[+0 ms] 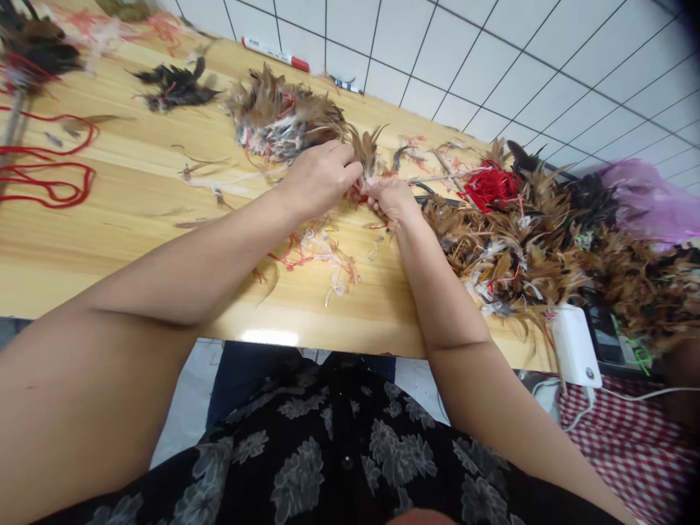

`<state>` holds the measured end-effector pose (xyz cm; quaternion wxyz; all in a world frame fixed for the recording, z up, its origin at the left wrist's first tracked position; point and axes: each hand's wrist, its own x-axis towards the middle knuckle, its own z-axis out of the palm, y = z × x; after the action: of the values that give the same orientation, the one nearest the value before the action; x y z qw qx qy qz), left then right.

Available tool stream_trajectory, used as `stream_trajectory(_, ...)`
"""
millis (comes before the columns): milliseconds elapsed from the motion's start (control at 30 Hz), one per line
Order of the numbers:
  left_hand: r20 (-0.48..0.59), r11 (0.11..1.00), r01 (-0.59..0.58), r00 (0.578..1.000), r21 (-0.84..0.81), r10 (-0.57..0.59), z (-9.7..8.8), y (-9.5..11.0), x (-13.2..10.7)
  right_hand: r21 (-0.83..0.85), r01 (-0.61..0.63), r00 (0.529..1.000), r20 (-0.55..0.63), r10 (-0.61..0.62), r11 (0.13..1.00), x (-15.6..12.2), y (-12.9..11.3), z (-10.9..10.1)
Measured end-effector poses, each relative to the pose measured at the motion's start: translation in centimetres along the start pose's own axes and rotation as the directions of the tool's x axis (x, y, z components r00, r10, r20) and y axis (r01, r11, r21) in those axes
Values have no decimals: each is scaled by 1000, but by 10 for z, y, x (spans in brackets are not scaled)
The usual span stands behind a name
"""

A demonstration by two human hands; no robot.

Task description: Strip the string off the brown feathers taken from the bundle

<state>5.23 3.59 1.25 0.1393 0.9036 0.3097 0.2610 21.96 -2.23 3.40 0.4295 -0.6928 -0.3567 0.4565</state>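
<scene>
From where I stand, a small fanned tuft of glossy brown feathers (367, 144) rises between the two hands above the pale wooden table (230, 292), its tips tawny and darker-streaked, its base pale and pinkish. The right hand (391, 199) pinches that base between thumb and finger. The left hand (324, 175) curls just beside it, fingers bent; I can't tell what they grip. Behind the left hand lies a bushy brown-and-white feather bundle (284, 120).
</scene>
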Motion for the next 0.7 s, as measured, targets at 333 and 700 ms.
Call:
stream_trajectory(333,9,998,39,999,-42,-39,-2,0,0,88,-94,984,160,79,992,6,4,-3)
stream_trajectory(700,45,912,347,937,-219,-346,-12,-18,8,220,8,1000,16,-12,975,24,7,-22)
